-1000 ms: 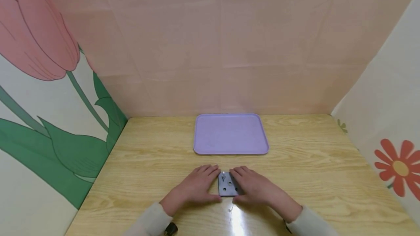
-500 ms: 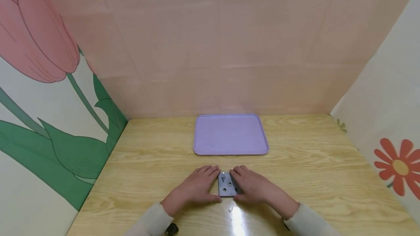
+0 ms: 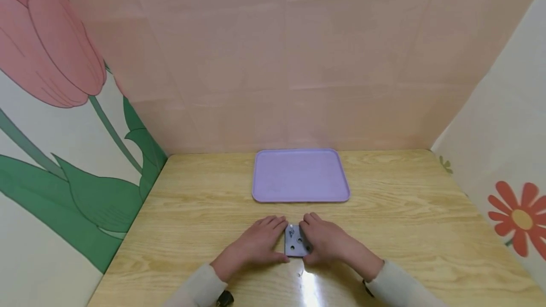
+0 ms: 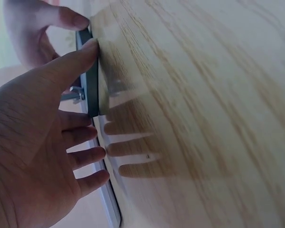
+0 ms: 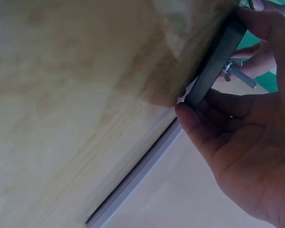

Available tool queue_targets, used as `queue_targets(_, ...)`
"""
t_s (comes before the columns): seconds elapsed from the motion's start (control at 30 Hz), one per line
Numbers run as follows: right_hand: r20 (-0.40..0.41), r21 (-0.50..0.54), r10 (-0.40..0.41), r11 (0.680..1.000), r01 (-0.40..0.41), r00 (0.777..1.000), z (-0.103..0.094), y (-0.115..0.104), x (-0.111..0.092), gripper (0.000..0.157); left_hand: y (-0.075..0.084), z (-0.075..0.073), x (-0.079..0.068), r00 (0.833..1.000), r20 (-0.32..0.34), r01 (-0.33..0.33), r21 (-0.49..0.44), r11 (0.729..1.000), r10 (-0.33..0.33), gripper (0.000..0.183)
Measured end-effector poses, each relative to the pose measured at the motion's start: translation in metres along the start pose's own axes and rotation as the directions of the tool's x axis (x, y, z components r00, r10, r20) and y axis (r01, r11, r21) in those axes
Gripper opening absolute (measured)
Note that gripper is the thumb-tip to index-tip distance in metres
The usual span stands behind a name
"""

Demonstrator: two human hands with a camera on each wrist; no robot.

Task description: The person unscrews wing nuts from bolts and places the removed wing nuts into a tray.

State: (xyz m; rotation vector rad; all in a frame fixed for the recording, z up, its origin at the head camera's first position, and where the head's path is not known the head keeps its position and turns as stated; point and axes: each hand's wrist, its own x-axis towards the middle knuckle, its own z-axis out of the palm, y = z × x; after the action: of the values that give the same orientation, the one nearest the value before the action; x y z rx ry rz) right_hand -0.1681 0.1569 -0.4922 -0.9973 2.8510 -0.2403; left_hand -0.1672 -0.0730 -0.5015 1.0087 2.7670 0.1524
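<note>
A small grey metal plate with round holes lies on the wooden table in front of me. A bolt with a wing nut sticks up from it, near its far left corner in the head view. My left hand lies at the plate's left side, fingers spread and fairly straight at the far corner. Its thumb touches the near edge of the plate. My right hand grips the plate's right side between thumb and curled fingers, hiding that part from above. The wing nut stays between the hands, untouched.
A lilac tray lies flat beyond the hands, near the back wall. The wooden table spreads to both sides, with flowered walls left and right. A dark object shows by the left sleeve.
My right hand has curled its fingers more tightly round the plate's right side, and its wrist has shifted slightly left. The left hand and the tray look nearly unchanged.
</note>
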Motion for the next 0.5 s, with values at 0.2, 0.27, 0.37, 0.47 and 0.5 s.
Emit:
queue_targets(0.2,-0.011,-0.007,0.0,1.0,0.0,1.0,0.002,0.0023,-0.0013,0.073,0.0001,-0.0004,0.0011,1.0,-0.007,-0.003,-0.056,0.998,0.003,0.093)
queue_targets(0.27,-0.016,0.0,0.01,1.0,-0.01,1.0,0.0012,0.0031,-0.0021,0.074,-0.0012,0.0,0.0021,1.0,-0.013,-0.003,-0.099,0.995,0.001,0.093)
queue_targets(0.37,-0.03,0.015,0.021,1.0,-0.02,0.999,-0.0013,0.0035,-0.0032,0.075,-0.0035,-0.0005,0.0032,1.0,-0.026,-0.006,-0.17,0.985,0.001,0.091)
queue_targets(0.47,-0.05,0.011,0.02,1.0,-0.02,0.999,-0.0042,0.0033,-0.0038,0.075,-0.0049,-0.0019,0.0035,0.999,-0.032,-0.012,-0.239,0.971,0.005,0.091)
queue_targets(0.5,-0.057,0.009,0.021,1.0,-0.02,0.998,-0.0054,0.0029,-0.004,0.076,-0.0052,-0.0028,0.0032,0.999,-0.033,-0.014,-0.262,0.965,0.006,0.091)
